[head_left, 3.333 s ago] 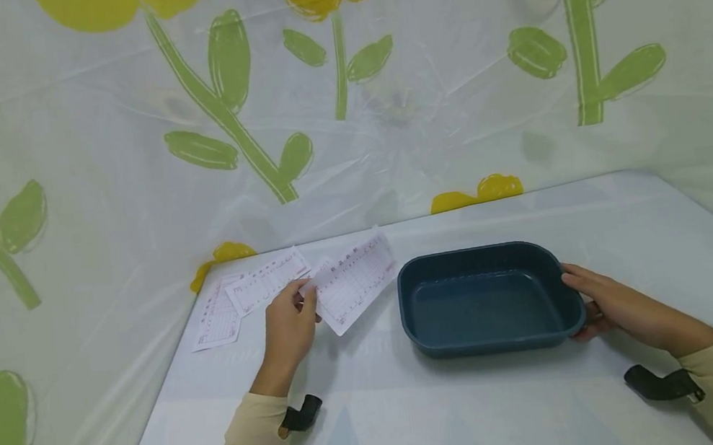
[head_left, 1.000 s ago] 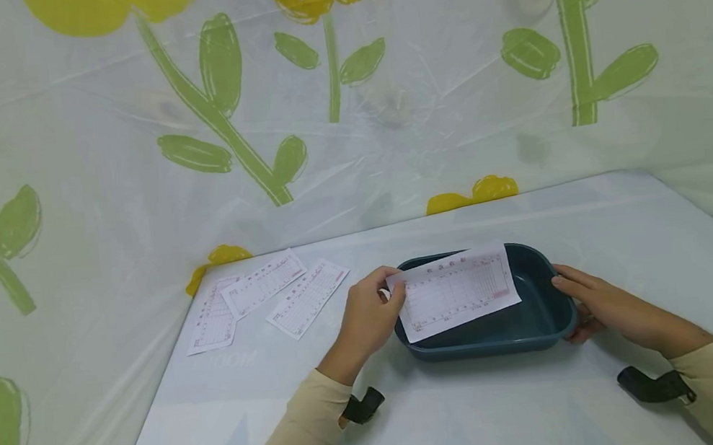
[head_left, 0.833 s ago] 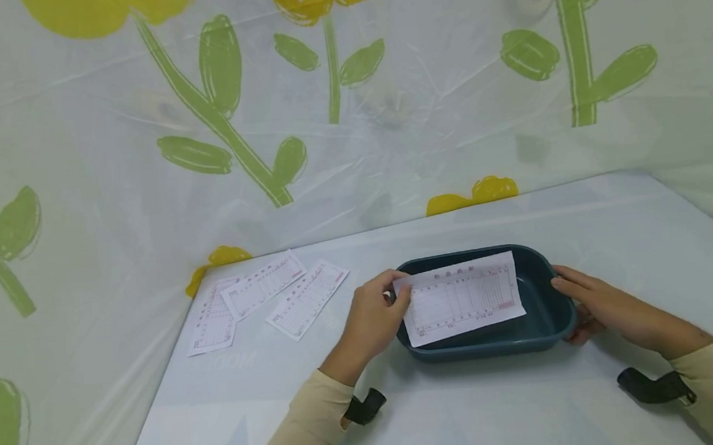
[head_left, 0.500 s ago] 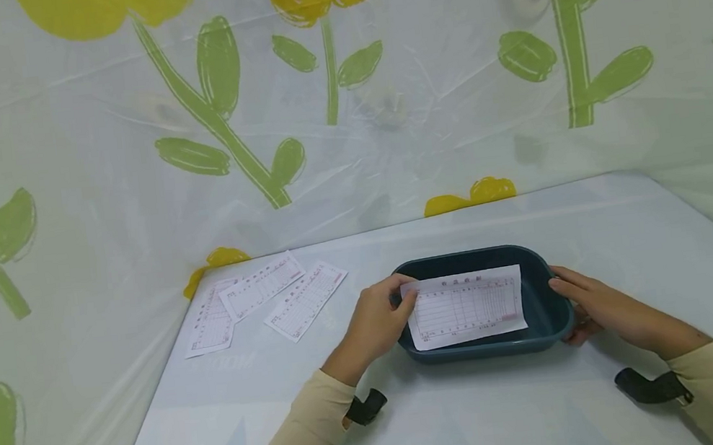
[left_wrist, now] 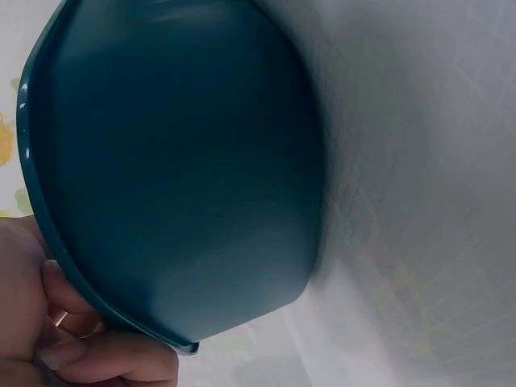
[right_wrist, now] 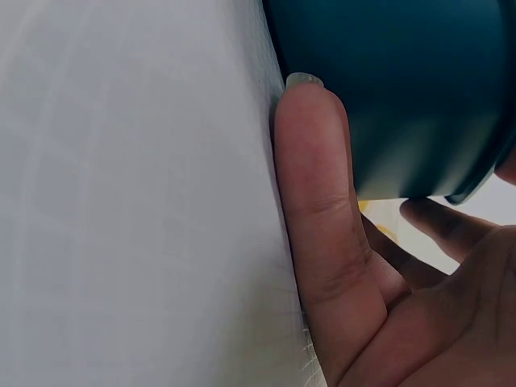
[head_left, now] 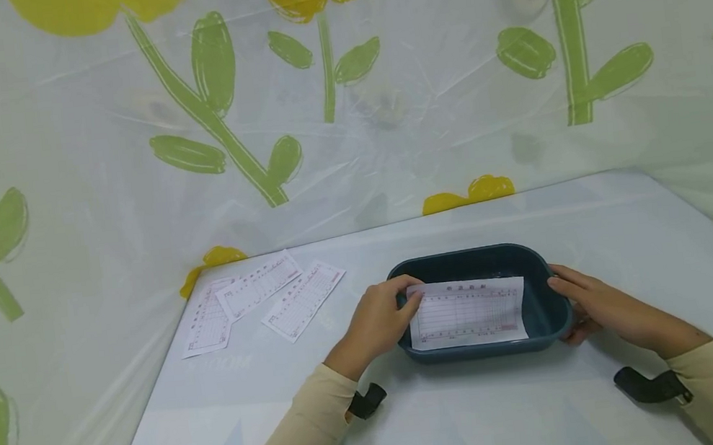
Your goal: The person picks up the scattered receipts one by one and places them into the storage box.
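Slip of paper (head_left: 468, 316) is inside the teal tray (head_left: 544, 308), toward its left and near side, long edges running left to right, printed grid facing up, line of bigger characters along the far edge. Can't tell if it lies flat on the tray floor. Left hand (head_left: 376, 318) reaches over the tray's left rim, grip closed on the slip, thumb and fingers pinching its far left corner. Right hand (head_left: 600, 302) grips the tray's right end, fingers on the rim and against the outer wall; right wrist view has one finger straight along the wall, low by the table (head_left: 324, 414). Tray is upright on the table. Three more printed slips on the table, far left: middle slip (head_left: 259, 285) overlaps the leftmost slip (head_left: 206, 322), right-hand slip (head_left: 304, 300) just beside the middle one, nearer the tray but well apart from it. Beige sleeves (head_left: 300, 431) on both arms, black mount (head_left: 367, 401) at each wrist. Flower-print sheet (head_left: 99, 133) hangs behind the table
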Demonstrator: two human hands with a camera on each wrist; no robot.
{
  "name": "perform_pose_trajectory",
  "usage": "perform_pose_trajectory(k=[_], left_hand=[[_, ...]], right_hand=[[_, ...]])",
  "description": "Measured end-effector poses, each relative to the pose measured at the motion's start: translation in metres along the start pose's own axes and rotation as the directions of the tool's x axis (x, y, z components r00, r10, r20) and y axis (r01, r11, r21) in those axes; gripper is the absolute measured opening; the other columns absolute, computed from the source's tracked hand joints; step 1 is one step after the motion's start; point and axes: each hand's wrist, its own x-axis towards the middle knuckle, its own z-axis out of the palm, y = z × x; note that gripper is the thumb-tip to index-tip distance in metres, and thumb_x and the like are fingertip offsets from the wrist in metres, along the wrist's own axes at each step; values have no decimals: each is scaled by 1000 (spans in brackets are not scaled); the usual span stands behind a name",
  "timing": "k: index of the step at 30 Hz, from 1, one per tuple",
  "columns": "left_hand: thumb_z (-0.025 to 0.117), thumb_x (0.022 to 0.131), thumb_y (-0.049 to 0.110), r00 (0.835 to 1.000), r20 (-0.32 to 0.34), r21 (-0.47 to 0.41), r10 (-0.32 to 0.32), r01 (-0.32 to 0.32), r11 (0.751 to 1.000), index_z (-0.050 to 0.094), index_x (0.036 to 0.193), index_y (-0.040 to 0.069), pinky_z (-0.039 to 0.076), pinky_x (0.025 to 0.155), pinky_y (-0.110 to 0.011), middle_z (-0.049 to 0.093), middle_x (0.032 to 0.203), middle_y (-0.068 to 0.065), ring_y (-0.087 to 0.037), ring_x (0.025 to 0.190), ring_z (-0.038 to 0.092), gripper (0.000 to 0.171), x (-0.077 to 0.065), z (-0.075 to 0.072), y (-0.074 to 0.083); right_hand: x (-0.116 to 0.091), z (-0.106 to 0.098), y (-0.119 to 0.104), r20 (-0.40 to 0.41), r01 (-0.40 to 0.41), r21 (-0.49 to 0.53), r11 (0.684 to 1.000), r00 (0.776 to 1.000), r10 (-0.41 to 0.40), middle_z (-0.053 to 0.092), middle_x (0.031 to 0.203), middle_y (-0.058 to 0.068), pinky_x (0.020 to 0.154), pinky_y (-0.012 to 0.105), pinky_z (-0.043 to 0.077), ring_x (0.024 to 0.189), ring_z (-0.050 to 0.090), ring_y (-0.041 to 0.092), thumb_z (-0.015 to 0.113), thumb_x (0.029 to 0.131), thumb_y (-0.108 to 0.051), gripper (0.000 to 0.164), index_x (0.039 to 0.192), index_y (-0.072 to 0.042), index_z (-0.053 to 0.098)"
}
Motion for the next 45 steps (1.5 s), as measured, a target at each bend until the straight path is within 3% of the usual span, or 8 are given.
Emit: perform_pose_trajectory(k=[7,14,19,25,28,30,36,45], left_hand=[[64,99,28,999,20,182,-32,27,983,72,115,21,34,47,-22,73,103,4,-7,54,51,20,3,4,8],[71,94,26,998,32,414,-46,29,910,73,114,21,50,63,-24,76,109,3,-10,78,65,21,7,13,19],[73,92,25,998,50,588,-27,-7,809,74,115,21,51,56,-25,78,104,2,-11,73,68,23,10,19,26],[75,91,24,995,99,757,8,-80,649,77,106,22,54,57,-29,78,88,4,-11,62,65,16,12,24,33],[75,90,25,991,126,812,37,-125,570,78,101,21,55,58,-30,77,82,4,-12,61,66,12,13,27,35],[76,90,25,990,129,832,52,-136,537,78,98,20,55,56,-29,76,79,3,-12,59,65,10,13,28,36],[81,84,37,991,128,844,36,-128,521,78,96,18,49,51,-27,75,74,3,-11,53,58,23,13,27,38],[82,77,52,989,142,843,-38,-101,528,69,126,21,53,59,-28,76,89,1,-13,62,62,59,14,27,36]], right_hand=[[-1,0,-2,1,-15,-32,999,1000,15,69,113,17,86,46,52,86,70,27,28,107,-52,78,160,-5,-5],[-1,1,-1,-4,-25,-18,1000,1000,25,68,110,17,79,38,54,85,69,27,28,107,-53,78,160,-5,-3],[0,0,-1,-9,-35,-27,999,999,35,69,103,15,79,39,55,84,68,27,27,106,-54,79,160,-5,-4],[-1,-1,-3,-10,-48,-54,997,999,47,70,103,14,86,46,52,84,68,26,26,106,-55,80,160,-5,-5],[-2,1,-3,-7,-42,-27,999,999,42,68,105,16,81,41,54,84,68,27,28,106,-54,79,159,-5,-5],[-2,1,-3,-8,-32,-10,999,999,32,67,107,17,77,37,55,84,67,27,29,107,-53,79,159,-4,-4],[0,2,-2,-12,-23,-14,1000,1000,23,64,113,19,75,36,56,84,67,26,25,108,-51,77,158,-1,-5],[2,3,-1,-13,-39,-28,999,999,38,67,104,16,76,35,55,83,67,26,27,106,-54,79,159,-4,-5]])
